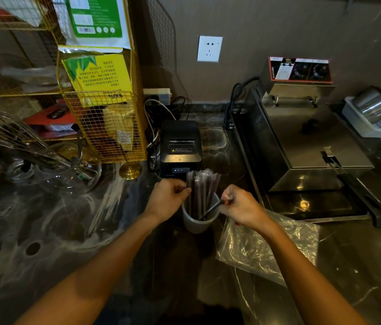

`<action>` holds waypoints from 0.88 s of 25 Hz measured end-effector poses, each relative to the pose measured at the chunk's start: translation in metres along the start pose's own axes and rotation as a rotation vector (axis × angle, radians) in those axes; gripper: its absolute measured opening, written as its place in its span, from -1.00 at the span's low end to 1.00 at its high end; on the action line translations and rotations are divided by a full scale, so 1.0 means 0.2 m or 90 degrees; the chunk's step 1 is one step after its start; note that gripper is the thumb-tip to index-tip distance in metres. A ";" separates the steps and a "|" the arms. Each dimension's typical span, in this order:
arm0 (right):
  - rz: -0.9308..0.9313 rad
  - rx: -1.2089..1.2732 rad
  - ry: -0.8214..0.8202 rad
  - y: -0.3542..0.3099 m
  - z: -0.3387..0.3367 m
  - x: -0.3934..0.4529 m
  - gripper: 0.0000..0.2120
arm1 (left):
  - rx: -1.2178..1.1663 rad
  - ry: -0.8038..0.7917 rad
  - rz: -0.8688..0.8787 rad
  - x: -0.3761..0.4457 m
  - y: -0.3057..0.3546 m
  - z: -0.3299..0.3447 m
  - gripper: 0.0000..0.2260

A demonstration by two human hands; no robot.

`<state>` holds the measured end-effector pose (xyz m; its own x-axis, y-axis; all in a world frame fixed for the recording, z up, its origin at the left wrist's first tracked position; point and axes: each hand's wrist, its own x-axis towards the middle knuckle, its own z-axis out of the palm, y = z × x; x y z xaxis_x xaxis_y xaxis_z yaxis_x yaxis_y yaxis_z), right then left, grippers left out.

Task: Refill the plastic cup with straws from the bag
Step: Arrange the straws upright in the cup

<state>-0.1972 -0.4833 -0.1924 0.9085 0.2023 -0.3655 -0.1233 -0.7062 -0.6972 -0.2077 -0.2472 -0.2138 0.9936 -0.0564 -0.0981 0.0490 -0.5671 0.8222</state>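
My right hand (243, 207) pinched one dark straw (210, 210), tilted into the plastic cup (196, 222). My left hand (168, 198) gripped the upright wrapped straws (202, 188), I think to keep room. The clear bag (266, 245) lay just beside the cup.

The upside-down yellow label (99, 77) reads "100%".

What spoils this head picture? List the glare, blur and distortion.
Head view: dim, warm light; the wide lens bows the yellow wire rack and the fryer outward at the edges. Bright spots of glare sit on the dark marble counter and the clear plastic bag. The whisk at the left edge is smeared; both hands, left hand and right hand, and the wrapped straws in the plastic cup are fairly sharp.
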 end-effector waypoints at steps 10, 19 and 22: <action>-0.132 0.105 0.074 -0.11 0.03 0.06 -0.91 | 0.029 -0.035 0.009 -0.01 0.02 -0.01 -0.82; -0.217 -0.327 0.133 -0.23 0.05 0.07 -0.74 | 0.140 -0.073 0.063 0.02 0.07 -0.02 -0.87; -0.121 -0.249 0.152 -0.15 0.07 0.06 -0.67 | 0.126 -0.038 0.067 0.00 0.06 0.00 -0.88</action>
<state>-0.1889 -0.4503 -0.1838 0.9723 0.2228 -0.0709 0.1704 -0.8831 -0.4372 -0.2078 -0.2527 -0.2042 0.9840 -0.1695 -0.0557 -0.0816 -0.7051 0.7044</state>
